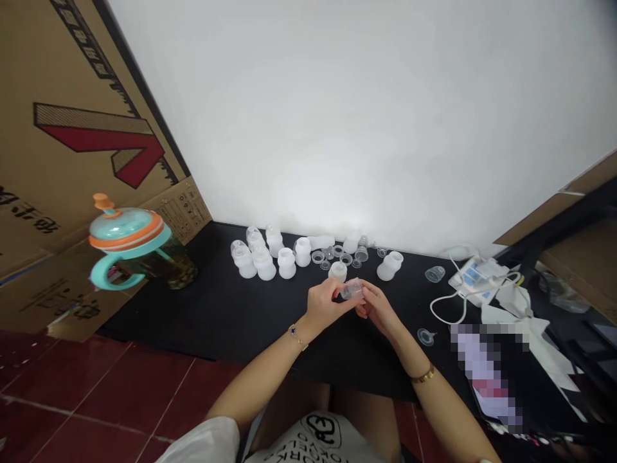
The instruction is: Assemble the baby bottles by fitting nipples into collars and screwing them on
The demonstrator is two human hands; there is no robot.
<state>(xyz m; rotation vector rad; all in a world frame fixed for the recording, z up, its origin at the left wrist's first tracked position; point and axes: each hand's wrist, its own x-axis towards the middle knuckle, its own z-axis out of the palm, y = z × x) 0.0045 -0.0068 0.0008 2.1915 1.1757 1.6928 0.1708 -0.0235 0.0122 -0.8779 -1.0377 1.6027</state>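
Between my two hands is a clear plastic cap [351,289], held over the black table. My left hand [325,303] grips its left side with the fingers closed. The fingers of my right hand [378,307] are closed on its right side. Just behind the cap stands a small white bottle [337,271], partly hidden by my left hand. Several white bottles [264,263], some with clear caps, are grouped to the left. Clear rings and small parts [346,258] lie behind my hands. Another white bottle [389,265] leans at the right.
A large teal and orange jug [130,241] stands at the left beside a cardboard box [58,161]. On the right are a clear cap [434,274], a clear disc [426,337], a white cable [448,319], papers [549,341] and a pixelated device [486,379]. A white wall [361,116] rises behind.
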